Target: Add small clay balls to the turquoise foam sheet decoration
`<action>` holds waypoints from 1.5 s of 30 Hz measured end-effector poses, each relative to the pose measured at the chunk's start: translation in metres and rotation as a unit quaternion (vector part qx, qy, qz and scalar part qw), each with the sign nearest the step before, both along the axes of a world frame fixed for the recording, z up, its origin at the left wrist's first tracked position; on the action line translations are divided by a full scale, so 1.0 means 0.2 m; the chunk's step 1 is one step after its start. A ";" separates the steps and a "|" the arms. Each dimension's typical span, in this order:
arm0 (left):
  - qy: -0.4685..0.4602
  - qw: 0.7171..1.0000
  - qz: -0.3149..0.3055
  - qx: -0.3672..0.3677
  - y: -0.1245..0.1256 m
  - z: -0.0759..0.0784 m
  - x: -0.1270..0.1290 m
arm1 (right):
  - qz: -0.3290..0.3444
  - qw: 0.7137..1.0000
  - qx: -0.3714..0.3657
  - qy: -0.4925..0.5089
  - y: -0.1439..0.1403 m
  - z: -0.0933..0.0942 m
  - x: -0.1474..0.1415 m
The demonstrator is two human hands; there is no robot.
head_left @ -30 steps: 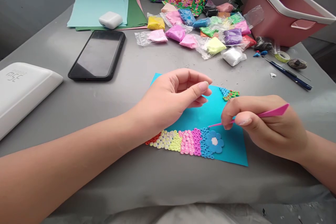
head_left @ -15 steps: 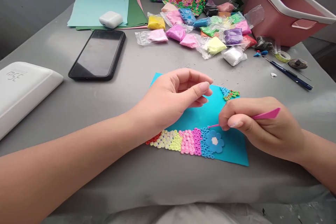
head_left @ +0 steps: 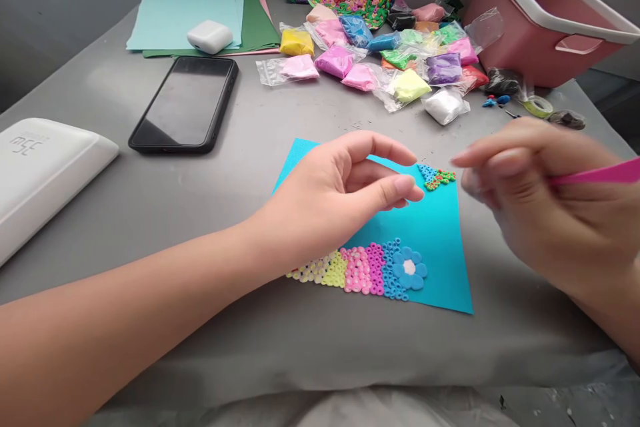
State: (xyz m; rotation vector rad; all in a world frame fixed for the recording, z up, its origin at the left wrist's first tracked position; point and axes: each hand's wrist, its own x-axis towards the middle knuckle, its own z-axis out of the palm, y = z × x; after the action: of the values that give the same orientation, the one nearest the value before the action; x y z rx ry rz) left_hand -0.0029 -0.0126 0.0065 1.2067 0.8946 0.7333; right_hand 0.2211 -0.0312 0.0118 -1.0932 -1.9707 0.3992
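Observation:
My left hand (head_left: 345,193) hovers over a blue sheet of card (head_left: 440,240), its fingers loosely curved, apart and holding nothing visible. Raised to the right of the card, my right hand (head_left: 555,200) is closed around a pink modelling-clay tool (head_left: 605,173). The hand is blurred and hides the tool's thin end. Along the card's near edge runs a band of small clay rings (head_left: 357,270) in yellow, pink, magenta and blue. Beside the blue rings lies a blue clay flower (head_left: 410,269) with a pale centre. A small patch of blue, green and red rings (head_left: 436,177) sits at the far right corner.
Several bags of coloured clay (head_left: 345,60) lie at the back, near a pink bin (head_left: 550,27) with a white rim. On the left are a black phone (head_left: 185,103), a white device (head_left: 50,167) and paper sheets (head_left: 185,13) under a white earbud case (head_left: 210,37).
My right hand has lifted off the blue rings and moved up and right with the pink tool. My left hand has shifted slightly right, with its fingers a little wider.

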 end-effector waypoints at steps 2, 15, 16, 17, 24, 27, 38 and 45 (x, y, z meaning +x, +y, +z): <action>-0.008 0.999 -0.034 -0.010 -0.01 0.00 -0.01 | 0.046 0.997 0.021 -0.058 -0.02 0.00 -0.01; -0.053 0.997 -0.052 -0.033 -0.01 0.01 0.00 | 0.068 0.989 0.102 -0.087 -0.06 0.02 -0.01; -0.055 0.997 -0.050 -0.029 -0.01 0.01 0.00 | 0.069 0.988 0.107 -0.088 -0.06 0.02 -0.01; -0.056 0.997 -0.049 -0.026 -0.01 0.01 0.00 | 0.071 0.987 0.110 -0.091 -0.06 0.02 -0.01; -0.048 0.996 -0.052 -0.052 -0.01 0.00 -0.01 | 0.053 0.987 0.125 -0.085 -0.09 -0.02 -0.01; -0.058 0.995 -0.052 -0.062 -0.01 0.01 -0.01 | 0.045 0.988 0.123 -0.083 -0.10 -0.01 -0.02; -0.029 0.999 -0.038 -0.015 -0.02 0.01 0.00 | 0.037 0.996 0.081 -0.028 -0.04 0.01 -0.01; -0.031 0.999 -0.023 -0.015 -0.01 0.00 0.01 | 0.047 0.987 -0.082 0.132 -0.03 -0.03 0.00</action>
State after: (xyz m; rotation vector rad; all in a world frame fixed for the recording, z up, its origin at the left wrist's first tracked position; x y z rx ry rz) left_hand -0.0016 -0.0147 0.0067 1.1677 0.8211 0.7146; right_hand 0.2217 -0.0372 0.0049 -0.9945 -1.7799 0.7310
